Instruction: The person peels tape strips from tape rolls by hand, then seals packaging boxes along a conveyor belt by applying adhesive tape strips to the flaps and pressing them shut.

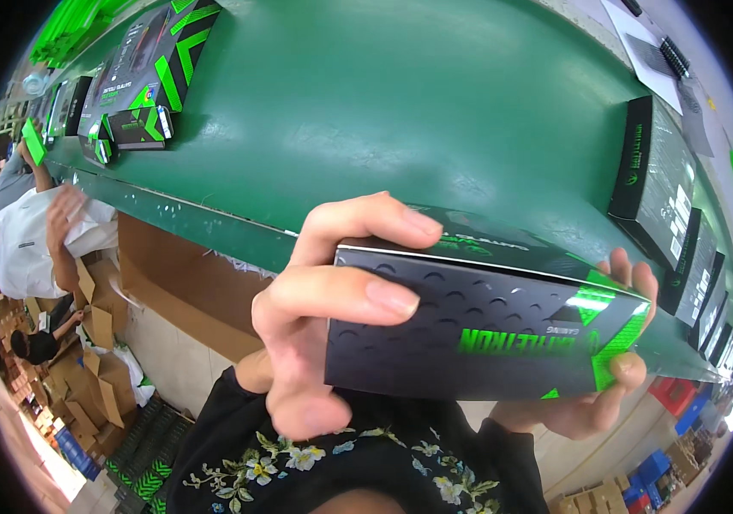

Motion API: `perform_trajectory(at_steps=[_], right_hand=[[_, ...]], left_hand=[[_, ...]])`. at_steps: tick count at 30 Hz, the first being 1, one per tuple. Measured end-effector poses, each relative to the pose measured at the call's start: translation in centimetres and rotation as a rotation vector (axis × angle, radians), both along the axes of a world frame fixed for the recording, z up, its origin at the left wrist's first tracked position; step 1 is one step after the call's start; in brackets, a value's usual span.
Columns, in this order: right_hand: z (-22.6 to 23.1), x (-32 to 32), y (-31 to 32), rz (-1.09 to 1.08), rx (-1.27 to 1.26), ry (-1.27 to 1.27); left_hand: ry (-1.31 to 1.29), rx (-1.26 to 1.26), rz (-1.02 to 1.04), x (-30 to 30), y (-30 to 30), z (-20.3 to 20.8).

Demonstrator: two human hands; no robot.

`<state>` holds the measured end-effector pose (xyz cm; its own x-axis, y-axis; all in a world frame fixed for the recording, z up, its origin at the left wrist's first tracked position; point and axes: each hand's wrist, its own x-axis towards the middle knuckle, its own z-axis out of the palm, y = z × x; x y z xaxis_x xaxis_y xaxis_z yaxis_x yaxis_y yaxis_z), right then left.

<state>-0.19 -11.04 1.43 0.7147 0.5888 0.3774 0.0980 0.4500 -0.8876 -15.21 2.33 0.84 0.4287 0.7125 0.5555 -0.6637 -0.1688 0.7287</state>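
Close in front of me is a black cardboard box (469, 334) with bright green accents, held in the air at the near edge of the table. My left hand (302, 317) grips its left end, with two fingers lying over the top and side and the thumb below. At the right end, the fingers of my right hand (615, 398) are wrapped round the corner, partly hidden behind the box. Printing on the long side facing me is upside down. A thin dark gap runs along the upper edge towards the right.
The green table (358, 103) spreads ahead. More black boxes (653, 180) stand in a row along its right side. Black-and-green packages (148, 68) lie at the far left. A person in white (41, 240) is at the left; an open carton (186, 283) stands below the table edge.
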Motion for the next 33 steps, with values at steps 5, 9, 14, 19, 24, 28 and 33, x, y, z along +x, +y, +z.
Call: perform_trajectory(at_steps=[5,9,14,19,24,28,33], right_hand=[[-0.8,0.0,0.4,-0.088,0.039,-0.002],[-1.2,1.7,0.5,0.294,0.296,0.054],[0.7,1.5,2.0,-0.139,-0.044,-0.06],[1.6,2.3,5.2,-0.067,-0.253,-0.079],[2.4,2.7,5.3,-0.038,-0.292,-0.09],[1.9,5.6,3.5,-0.208,-0.324,-0.283],[0.7,11.4,2.6,-0.203,-0.459,-0.503]], left_hand=[[0.186,0.096,0.018,-0.2,0.5,-0.6],[0.195,0.189,0.017,-0.5,1.2,-0.6],[0.245,0.194,0.184,1.8,0.8,0.0],[0.443,0.066,0.368,4.3,1.2,2.0],[0.424,0.07,0.422,4.5,1.6,2.5],[0.463,0.212,0.202,5.0,2.0,0.1],[0.908,0.53,0.587,-3.2,5.6,-1.5]])
